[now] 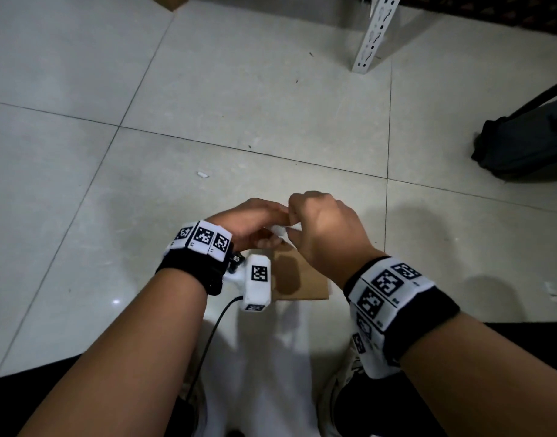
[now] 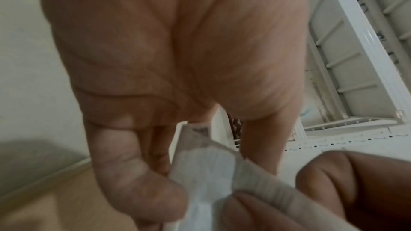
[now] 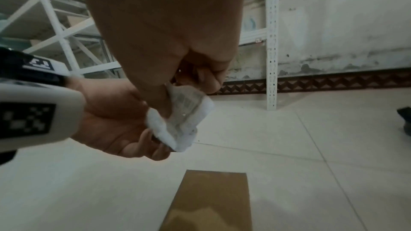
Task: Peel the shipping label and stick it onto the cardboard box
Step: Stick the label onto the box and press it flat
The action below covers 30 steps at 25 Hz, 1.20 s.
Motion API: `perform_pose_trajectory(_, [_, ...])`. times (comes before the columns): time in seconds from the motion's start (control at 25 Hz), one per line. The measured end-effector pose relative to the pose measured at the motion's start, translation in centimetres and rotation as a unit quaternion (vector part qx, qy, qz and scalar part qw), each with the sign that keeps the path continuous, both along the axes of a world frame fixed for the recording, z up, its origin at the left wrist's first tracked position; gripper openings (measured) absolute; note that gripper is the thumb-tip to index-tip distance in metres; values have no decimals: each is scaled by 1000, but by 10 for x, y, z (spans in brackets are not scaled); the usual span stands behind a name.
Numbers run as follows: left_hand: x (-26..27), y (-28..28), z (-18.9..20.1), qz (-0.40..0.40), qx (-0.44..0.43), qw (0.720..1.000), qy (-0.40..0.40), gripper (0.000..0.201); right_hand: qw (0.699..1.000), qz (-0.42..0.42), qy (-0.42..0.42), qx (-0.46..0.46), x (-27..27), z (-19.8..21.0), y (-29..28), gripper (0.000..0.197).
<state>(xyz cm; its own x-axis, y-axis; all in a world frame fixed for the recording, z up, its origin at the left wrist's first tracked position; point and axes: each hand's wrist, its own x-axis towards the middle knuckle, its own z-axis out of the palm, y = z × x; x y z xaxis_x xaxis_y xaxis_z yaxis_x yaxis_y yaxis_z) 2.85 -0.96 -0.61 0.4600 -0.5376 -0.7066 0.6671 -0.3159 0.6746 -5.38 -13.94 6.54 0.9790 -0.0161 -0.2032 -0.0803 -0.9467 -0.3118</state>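
Note:
A white shipping label [image 1: 278, 231] is held in the air between both hands, above the brown cardboard box [image 1: 297, 274] lying flat on the floor. My left hand [image 1: 255, 223] holds the label [image 3: 184, 119] from below with curled fingers. My right hand [image 1: 315, 222] pinches its upper part between thumb and fingers. In the left wrist view the label [image 2: 209, 178] is bent, with one layer folded away from the other. The box [image 3: 211, 201] shows directly below the hands in the right wrist view. Most of the label is hidden by the hands in the head view.
The floor is pale tile [image 1: 208, 105]. A white perforated shelf post [image 1: 375, 33] stands at the back, a dark bag [image 1: 529, 143] lies at the right. A small white scrap [image 1: 203, 175] lies on the tile ahead. My knees and shoes frame the box below.

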Motion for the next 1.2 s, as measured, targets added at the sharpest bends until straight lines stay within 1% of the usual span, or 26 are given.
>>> perform_pose_trajectory(0.04, [-2,3,0,31,6,999,-8,12,1000,10,-9,-12,-1,1,-2,23])
perform_pose_trajectory(0.16, [-4,15,-2,153,-11,988,0,22,999,19,-24,-39,-6,0,-10,27])
perform_pose_trajectory(0.24, [-4,24,-1,200,-15,980,3,21,999,14,-20,-45,-9,-2,-17,31])
perform_pose_trajectory(0.32, [-1,31,0,229,-13,973,-8,16,1000,-5,-13,-15,-9,-2,-25,38])
perform_pose_trajectory(0.4, [2,34,3,251,-16,968,-21,12,999,-8,-34,38,-9,-3,-30,40])
perform_pose_trajectory(0.48, [4,34,8,253,-22,966,-42,14,994,18,-72,81,-11,-5,-33,32])
perform_pose_trajectory(0.56, [5,35,11,243,-43,968,-48,23,989,39,-93,108,-15,-5,-33,24])
perform_pose_trajectory(0.64, [4,37,12,219,-72,972,-44,33,986,27,-97,130,-19,-8,-34,26])
perform_pose_trajectory(0.68, [4,38,11,208,-82,974,-45,36,984,6,-102,145,-20,-10,-36,28])
perform_pose_trajectory(0.76, [3,43,7,206,-98,973,-41,41,970,-44,-138,194,-20,-14,-38,23])
perform_pose_trajectory(0.8, [2,46,4,207,-107,972,-31,42,956,-74,-165,230,-17,-16,-38,20])
perform_pose_trajectory(0.84, [1,49,2,200,-117,973,-20,42,939,-111,-177,274,-14,-17,-37,21])
perform_pose_trajectory(0.92, [-2,49,-2,173,-121,978,-3,39,905,-180,-143,359,-10,-16,-39,33])
perform_pose_trajectory(0.96, [-4,48,-3,160,-117,980,2,36,893,-201,-121,385,-9,-15,-39,36])
perform_pose_trajectory(1.0, [-4,47,-5,156,-114,981,8,32,885,-214,-112,397,-8,-14,-39,38])
perform_pose_trajectory(1.08, [-4,47,-7,156,-119,980,22,27,883,-224,-117,395,-7,-12,-41,35])
perform_pose_trajectory(1.12, [-4,49,-7,147,-122,981,28,27,885,-230,-119,387,-6,-12,-43,33])
perform_pose_trajectory(1.2, [-6,51,-7,102,-123,987,36,33,894,-241,-119,358,-3,-13,-46,24])
